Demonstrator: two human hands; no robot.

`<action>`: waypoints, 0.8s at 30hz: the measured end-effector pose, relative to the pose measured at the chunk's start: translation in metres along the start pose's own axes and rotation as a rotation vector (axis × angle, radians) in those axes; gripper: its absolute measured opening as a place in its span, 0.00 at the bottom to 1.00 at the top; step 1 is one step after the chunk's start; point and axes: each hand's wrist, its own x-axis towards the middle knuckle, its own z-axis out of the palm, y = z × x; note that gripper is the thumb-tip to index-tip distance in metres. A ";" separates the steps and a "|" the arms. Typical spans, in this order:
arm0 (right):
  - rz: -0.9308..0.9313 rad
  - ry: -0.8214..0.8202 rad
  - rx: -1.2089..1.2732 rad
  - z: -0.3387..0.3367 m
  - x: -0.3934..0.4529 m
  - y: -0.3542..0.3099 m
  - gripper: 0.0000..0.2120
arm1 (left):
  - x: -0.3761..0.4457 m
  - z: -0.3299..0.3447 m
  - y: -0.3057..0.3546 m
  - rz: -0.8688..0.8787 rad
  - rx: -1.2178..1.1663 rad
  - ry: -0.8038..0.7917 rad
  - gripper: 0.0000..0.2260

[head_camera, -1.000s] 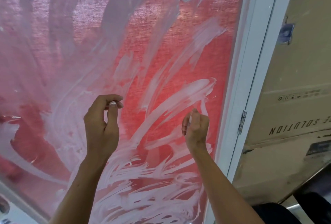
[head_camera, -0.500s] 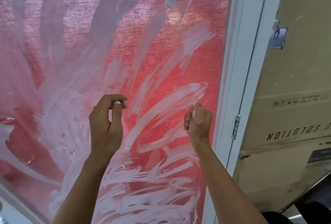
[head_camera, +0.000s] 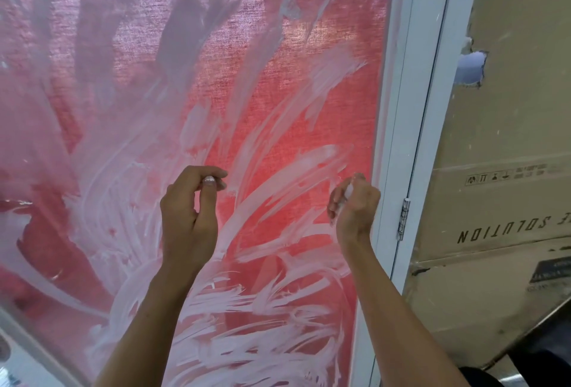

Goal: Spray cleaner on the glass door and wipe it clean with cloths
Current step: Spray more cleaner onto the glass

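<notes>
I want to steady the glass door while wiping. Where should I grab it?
Likely the white frame along its right edge, above the hinge, reaching from the front with the right hand: the glass is flat and smeared, offering no grip.

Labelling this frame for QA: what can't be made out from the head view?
- Right hand: something thin and white shows between its curled fingers; too small to identify.
- Left hand: fingertips pinched, its own fingers hide whether anything is held.
- Glass door: cut off at the top, left and bottom edges.
- Cardboard box: print cut off by the right edge.
- No cloth or sprayer in view.
</notes>
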 end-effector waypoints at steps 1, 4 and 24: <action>0.015 -0.041 0.001 0.004 0.001 -0.004 0.23 | 0.000 -0.001 0.000 -0.001 0.001 -0.001 0.12; 0.057 -0.183 -0.001 0.020 0.003 -0.014 0.26 | -0.001 -0.004 0.002 -0.004 0.001 -0.001 0.12; -0.156 -0.210 0.013 0.094 0.032 -0.062 0.28 | 0.004 -0.020 0.007 -0.002 0.005 0.002 0.13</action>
